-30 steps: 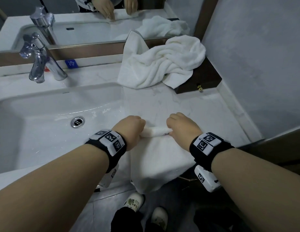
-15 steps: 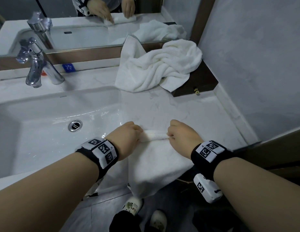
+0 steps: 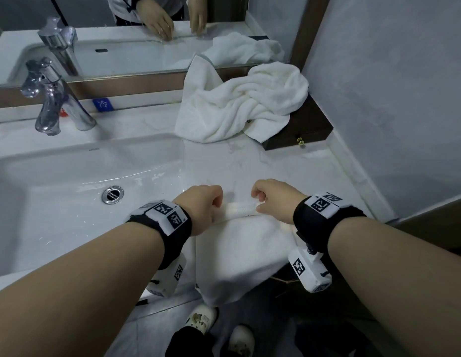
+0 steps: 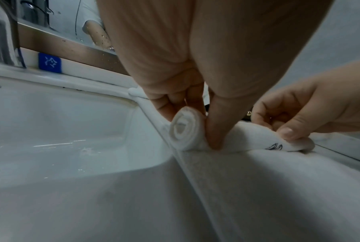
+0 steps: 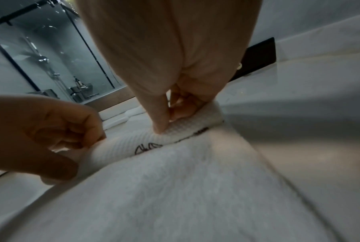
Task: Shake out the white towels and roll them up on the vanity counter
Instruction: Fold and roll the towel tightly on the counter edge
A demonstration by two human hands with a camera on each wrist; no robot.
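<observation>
The tabletop [image 3: 288, 161] carries a soft, light, limp towel [image 3: 244, 243] at lower centre of the head view, its tail hanging over the front edge. I'd hold the tight roll [image 4: 185, 131] at both ends. Left hand [image 3: 201, 204] and right hand [image 3: 273, 197] each pinch it, roll between them.

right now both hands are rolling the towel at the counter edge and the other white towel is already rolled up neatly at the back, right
Not quite. Both hands, left hand and right hand, do pinch the rolled end of the towel at the counter edge, but the other white towel is not rolled: the head view shows it lying crumpled in a heap at the back.
</observation>
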